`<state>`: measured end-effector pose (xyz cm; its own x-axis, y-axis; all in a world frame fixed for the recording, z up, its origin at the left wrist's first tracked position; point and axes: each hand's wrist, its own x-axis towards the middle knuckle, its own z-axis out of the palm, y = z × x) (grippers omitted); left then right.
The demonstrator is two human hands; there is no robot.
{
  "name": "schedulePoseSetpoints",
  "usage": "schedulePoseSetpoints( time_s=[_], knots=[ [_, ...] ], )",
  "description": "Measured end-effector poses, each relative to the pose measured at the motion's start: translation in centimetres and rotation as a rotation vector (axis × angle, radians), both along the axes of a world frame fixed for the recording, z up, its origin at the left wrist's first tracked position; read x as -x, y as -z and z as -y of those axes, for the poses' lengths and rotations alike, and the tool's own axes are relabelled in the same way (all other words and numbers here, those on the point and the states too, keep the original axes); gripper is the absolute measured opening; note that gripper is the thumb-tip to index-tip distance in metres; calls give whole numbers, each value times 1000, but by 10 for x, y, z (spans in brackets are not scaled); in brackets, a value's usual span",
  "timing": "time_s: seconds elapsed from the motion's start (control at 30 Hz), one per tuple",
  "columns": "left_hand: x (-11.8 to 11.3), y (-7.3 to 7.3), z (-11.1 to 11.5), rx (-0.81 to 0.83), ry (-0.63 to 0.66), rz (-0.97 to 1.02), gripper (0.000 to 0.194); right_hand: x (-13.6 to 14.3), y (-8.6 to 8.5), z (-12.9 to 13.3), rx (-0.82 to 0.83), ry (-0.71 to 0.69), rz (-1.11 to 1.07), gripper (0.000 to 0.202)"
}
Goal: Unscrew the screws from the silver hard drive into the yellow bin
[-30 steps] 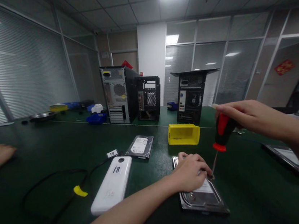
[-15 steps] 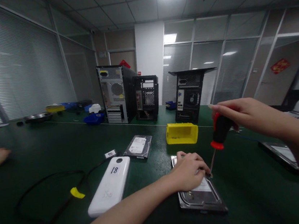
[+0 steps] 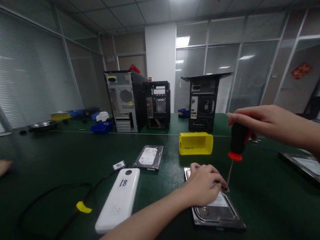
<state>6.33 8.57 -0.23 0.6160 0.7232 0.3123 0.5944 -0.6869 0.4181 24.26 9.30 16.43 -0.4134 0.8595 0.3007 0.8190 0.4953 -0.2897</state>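
silver metal catches the ceiling light on the hard drive [image 3: 225,215], which lies flat on the green table [image 3: 174,235], label side up, nearer the person than the yellow bin [image 3: 182,145]. the left hand [image 3: 203,184] is pressed over its upper part, fingers bent; from where i stand i can't tell whether they pinch its edges. just beside it, the right hand [image 3: 262,121] is closed round the top of a screwdriver [image 3: 238,141], shaft tilted, tip at the drive's edge by the left fingertips. i'd judge the drive dense for its size, stiff, a bit slippery on its smooth face, and fragile inside if knocked. best held by its long sides, away from that tip. the screwdriver looks light, its thick handle the natural place to grip.
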Motion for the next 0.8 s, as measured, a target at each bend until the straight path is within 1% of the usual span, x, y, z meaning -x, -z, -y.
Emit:
schedulePoseSetpoints(
  time_s=[0.13,0.23,0.47,0.67,0.8],
  knots=[
    [1,-2,2,16,5,8,22,-3,2,-4,-74,54,48,64],
    [1,-3,2,27,6,6,21,-5,3,-6,-33,71,31,64],
    [1,-5,2,39,4,-7,23,-2,0,-1,-8,-27,-26,62],
    [0,-2,1,13,2,16,21,7,0,3,-65,-51,1,54],
    [-1,-1,0,0,-5,-9,21,9,3,1,-123,-87,25,52]
  ],
)
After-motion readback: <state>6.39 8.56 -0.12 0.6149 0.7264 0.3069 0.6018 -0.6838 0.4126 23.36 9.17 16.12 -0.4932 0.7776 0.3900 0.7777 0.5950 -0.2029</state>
